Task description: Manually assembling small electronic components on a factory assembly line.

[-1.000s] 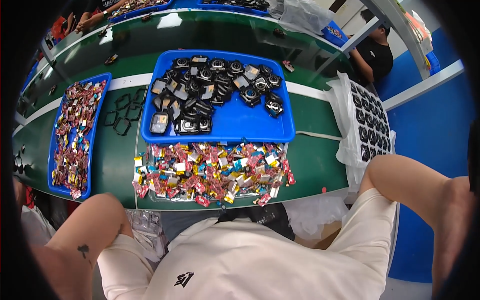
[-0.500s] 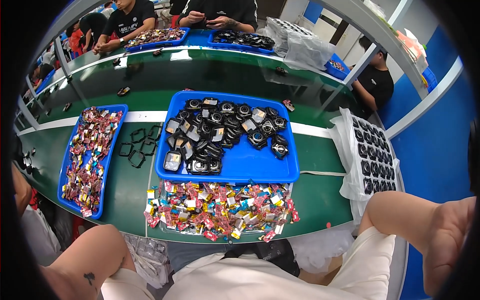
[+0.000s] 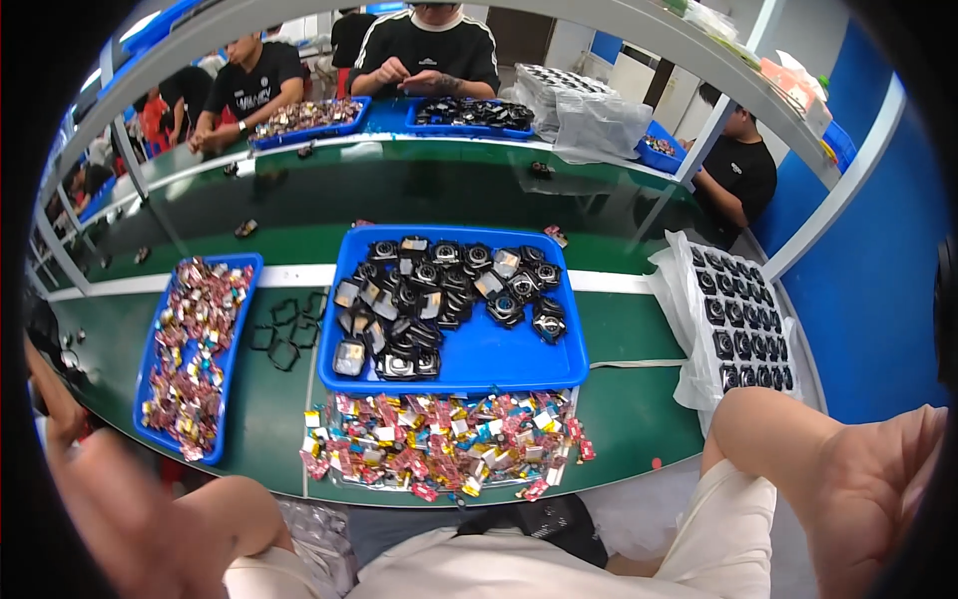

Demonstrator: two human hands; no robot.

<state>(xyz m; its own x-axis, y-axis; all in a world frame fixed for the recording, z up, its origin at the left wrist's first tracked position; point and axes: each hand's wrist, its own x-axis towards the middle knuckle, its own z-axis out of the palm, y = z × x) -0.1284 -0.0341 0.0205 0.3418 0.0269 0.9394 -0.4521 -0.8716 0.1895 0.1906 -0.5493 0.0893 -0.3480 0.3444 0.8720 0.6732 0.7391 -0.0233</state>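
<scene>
My left hand point(image 3: 125, 499) is raised at the lower left, smeared by motion, so its fingers cannot be read. Nearest to it is a blue tray point(image 3: 235, 361) heaped with small pink, yellow and white circuit parts point(image 3: 195, 399). My right hand point(image 3: 868, 489) is at the right rim, palm showing, its fingers lost in the dark edge. In front of me, a larger blue tray point(image 3: 499, 364) carries black watch cases point(image 3: 429, 299), some with silvery backs. Along its near side lies a heap of similar small circuit parts point(image 3: 439, 444). Neither hand touches these trays.
Black empty frames point(image 3: 286, 329) lie between the trays. To the right, a white plastic-lined tray point(image 3: 699, 374) has rows of watch cases. Beyond a white strip runs a dark green belt point(image 3: 419, 185) with scattered parts. A metal shelf frame point(image 3: 833, 210) and several co-workers stand around.
My left hand has come up into view at the lower left. The view has tilted up, so the table sits lower in the picture. The right hand stays at the rim.
</scene>
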